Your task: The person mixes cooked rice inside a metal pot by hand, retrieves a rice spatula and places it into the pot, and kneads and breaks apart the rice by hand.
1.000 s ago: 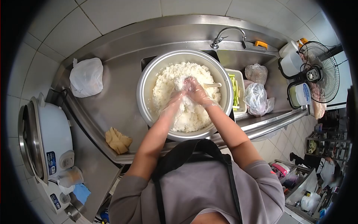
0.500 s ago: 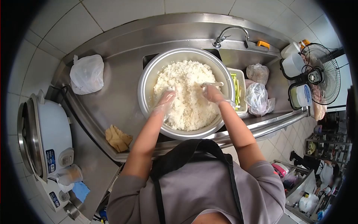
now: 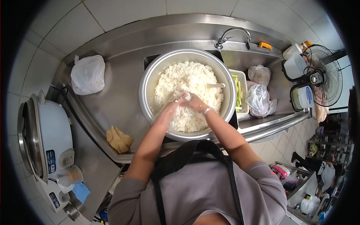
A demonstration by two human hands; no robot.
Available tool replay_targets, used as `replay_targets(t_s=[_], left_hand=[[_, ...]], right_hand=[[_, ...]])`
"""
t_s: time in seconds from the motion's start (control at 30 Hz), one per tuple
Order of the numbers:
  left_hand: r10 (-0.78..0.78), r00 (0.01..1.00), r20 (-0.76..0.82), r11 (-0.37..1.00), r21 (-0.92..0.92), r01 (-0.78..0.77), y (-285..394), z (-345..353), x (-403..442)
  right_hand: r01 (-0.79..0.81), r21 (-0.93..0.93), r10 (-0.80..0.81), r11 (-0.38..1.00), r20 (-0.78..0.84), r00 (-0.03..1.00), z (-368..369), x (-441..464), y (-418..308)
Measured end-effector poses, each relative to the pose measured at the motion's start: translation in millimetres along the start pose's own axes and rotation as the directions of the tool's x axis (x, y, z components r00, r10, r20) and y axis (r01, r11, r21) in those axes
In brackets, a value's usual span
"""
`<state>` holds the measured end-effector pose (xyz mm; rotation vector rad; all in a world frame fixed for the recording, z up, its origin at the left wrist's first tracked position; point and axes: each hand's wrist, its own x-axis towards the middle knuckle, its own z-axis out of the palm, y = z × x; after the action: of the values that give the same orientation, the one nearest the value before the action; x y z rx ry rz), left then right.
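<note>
A large round metal pot point(image 3: 149, 71) holds a heap of white cooked rice point(image 3: 183, 75). My left hand point(image 3: 173, 106) and my right hand point(image 3: 195, 102), both in clear plastic gloves, meet over the near middle of the heap. Their fingers are drawn in and pressed together around some rice; the palms and much of the grip are hidden. To the right of my right hand, a pale scoop handle point(image 3: 216, 86) sticks out of the rice, touched by neither hand.
The pot stands over a steel sink counter point(image 3: 120, 86) below a faucet point(image 3: 232, 33). At right are a basket point(image 3: 243, 92) of cut green stalks, plastic bags point(image 3: 258, 99) and a fan point(image 3: 322, 75). Left are a white bag point(image 3: 88, 75), a tan cloth point(image 3: 119, 139) and a rice cooker point(image 3: 56, 131).
My hands, apart on either side of the rice before, have come together over its near middle. The right hand has moved left and off the scoop handle, which now shows.
</note>
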<state>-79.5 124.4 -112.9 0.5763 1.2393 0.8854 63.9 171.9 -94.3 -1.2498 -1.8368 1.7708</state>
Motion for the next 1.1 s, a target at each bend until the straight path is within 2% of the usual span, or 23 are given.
replay_targets(t_s=[0.07,0.1,0.17,0.2,0.23,0.27,0.33,0.4,0.47,0.57,0.63,0.7,0.8,0.83,0.93,0.97,1.07,1.1], left_hand=[[-0.081,0.997,0.002,0.997,0.001,0.081,3.9,-4.0,-0.1],[-0.067,0.997,0.037,0.998,-0.017,0.067,1.3,-7.5,4.9],[-0.037,0.994,0.104,0.997,-0.056,0.043,-5.6,-14.7,18.7],[-0.064,0.997,0.048,0.998,0.029,0.062,9.2,-8.8,12.1],[-0.085,0.996,-0.009,0.99,0.114,0.086,25.1,-2.0,5.8],[-0.101,0.993,-0.067,0.974,0.197,0.113,37.0,3.8,2.3],[-0.034,0.989,-0.142,0.958,0.278,0.073,33.7,4.9,17.1],[0.078,0.993,-0.09,0.957,0.286,-0.05,38.1,5.5,16.1],[0.239,0.968,0.078,0.949,0.193,-0.25,43.4,-2.5,9.5],[0.03,0.992,0.123,0.775,0.624,-0.101,21.6,-53.3,42.4],[-0.079,0.994,-0.08,0.779,0.617,0.112,49.2,-41.1,13.6],[-0.119,0.98,-0.157,0.765,0.615,0.191,60.4,-44.3,12.4],[-0.008,0.901,-0.433,0.761,0.582,0.286,32.4,-67.0,45.1],[-0.093,0.945,-0.312,0.82,0.514,0.25,28.0,-75.0,51.1],[-0.172,0.948,-0.266,0.934,0.262,0.243,28.4,-58.0,52.0],[-0.204,0.947,-0.249,0.96,0.137,0.243,29.4,-47.4,47.8],[-0.237,0.954,-0.184,0.96,-0.196,0.201,33.1,-23.7,37.6],[-0.199,0.963,-0.18,0.961,-0.23,0.156,29.4,-21.3,37.9]], right_hand=[[0.002,0.125,0.0,0.992,-0.015,1.0,-1.5,4.6,4.4],[0.002,0.187,0.002,0.982,-0.022,1.0,-3.5,7.2,5.3],[-0.057,-0.05,0.053,0.997,-0.084,0.995,-11.4,11.8,-1.7],[-0.091,-0.167,0.071,0.982,-0.121,0.99,-14.2,12.2,-5.5],[-0.001,-0.256,-0.056,0.967,-0.216,0.975,-14.2,11.0,-4.7],[0.047,-0.358,-0.13,0.933,-0.209,0.969,-19.2,12.2,-5.1],[0.135,-0.547,-0.27,0.826,-0.174,0.947,-33.0,16.1,-6.8],[-0.008,-0.631,-0.097,0.775,-0.132,0.987,-38.2,12.2,-28.3],[-0.096,-0.76,0.036,0.643,-0.096,0.995,-40.1,19.7,-33.5],[0.044,-0.799,0.053,0.599,0.094,0.994,-54.9,24.9,-25.6],[-0.013,-0.742,0.022,0.67,0.003,1.0,-65.8,26.6,-39.1],[-0.095,-0.678,-0.004,0.729,-0.143,0.99,-71.9,38.9,-44.9],[0.031,-0.757,-0.258,0.653,-0.183,0.949,-68.2,80.1,-19.3],[-0.021,-0.523,-0.012,0.852,-0.06,0.998,-60.9,86.8,-10.6],[0.016,-0.371,-0.055,0.929,-0.095,0.994,-37.9,89.9,30.5],[-0.048,-0.275,0.036,0.96,-0.051,0.998,-33.5,83.7,21.5],[-0.016,0.206,-0.002,0.978,0.087,0.996,-16.6,72.8,21.1],[0.154,-0.028,-0.151,0.988,0.1,0.983,-13.1,73.4,19.9]])
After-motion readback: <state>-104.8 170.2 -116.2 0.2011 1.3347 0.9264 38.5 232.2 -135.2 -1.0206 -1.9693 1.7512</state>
